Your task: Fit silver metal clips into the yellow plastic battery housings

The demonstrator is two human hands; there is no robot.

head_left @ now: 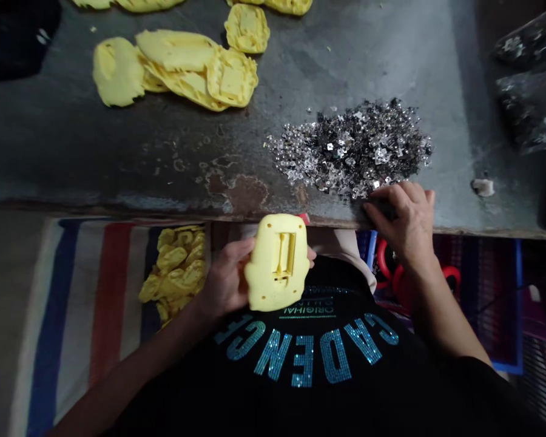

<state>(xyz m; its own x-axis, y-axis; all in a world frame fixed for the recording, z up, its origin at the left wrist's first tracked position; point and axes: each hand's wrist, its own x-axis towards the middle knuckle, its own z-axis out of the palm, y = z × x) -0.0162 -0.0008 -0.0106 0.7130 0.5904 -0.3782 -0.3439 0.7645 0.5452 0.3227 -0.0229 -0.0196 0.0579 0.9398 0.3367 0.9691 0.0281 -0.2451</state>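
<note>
My left hand (230,273) is closed around a yellow plastic toy shell (278,294), held up in front of the table's near edge. The shell's face towards me has a rectangular battery recess and small screw holes near its corners. A bit of something red (304,218) shows behind its top right corner. My right hand (407,221) rests at the near edge of a pile of small shiny metal pieces (355,149). Its thumb and fingers are drawn together; whatever is between them is too small or hidden to make out.
Several yellow shells (177,51) lie on the grey metal table (164,145) at the back left. Clear bags of metal parts (534,106) are at the right. Below are a striped sack (111,291) with more yellow shells (175,261) and a blue crate (519,303).
</note>
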